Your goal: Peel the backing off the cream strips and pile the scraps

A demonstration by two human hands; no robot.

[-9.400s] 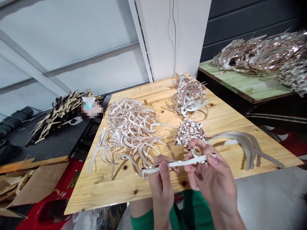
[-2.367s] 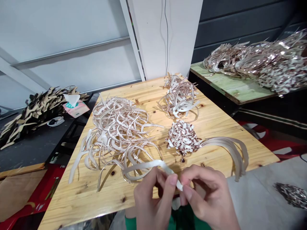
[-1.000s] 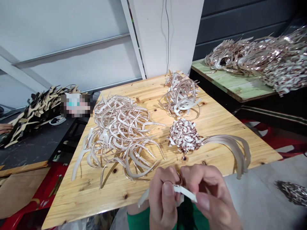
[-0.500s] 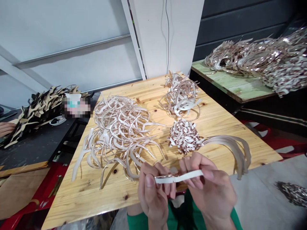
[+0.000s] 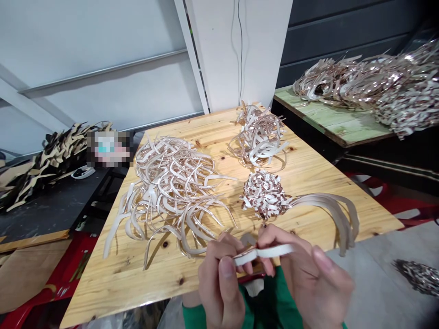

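Closest in, pinching a pale strip [image 5: 274, 251] in the left hand [image 5: 219, 281], pressing with the thumb against curled fingers. Holding it up over the near edge of the wooden counter [image 5: 126, 285], in front of green clothing [image 5: 284, 299], with a coppery sheen and a slight kink midway. Alongside, keeping the right hand [image 5: 315, 278] half open, with the thumb raised clear and the fingers bent beneath; too blurred at that end to tell light contact from none.

Just changed: lifted off with the right thumb, after clamping that end half a second ago. By judgement, now relying mostly on the left pinch, in mid-handling and not laid down.

Just past the hands, on to a compact cluster [image 5: 265, 194], with long pale tails [image 5: 332, 203] curving right to the counter's edge. To its left, a wide tangle of loops [image 5: 174, 183]; behind, near the far corner, a smaller tangle [image 5: 262, 137].

Off to the right, low on the floor [image 5: 372, 292], a speckled bundle [image 5: 416, 274]. Farther left, on a dark counter [image 5: 34, 224], a black-and-tan heap [image 5: 61, 151]. Farther right, on a green counter [image 5: 339, 125], a big glossy heap [image 5: 370, 87]. Farthest back, a thin cable [image 5: 241, 59] down a white pillar [image 5: 217, 55].
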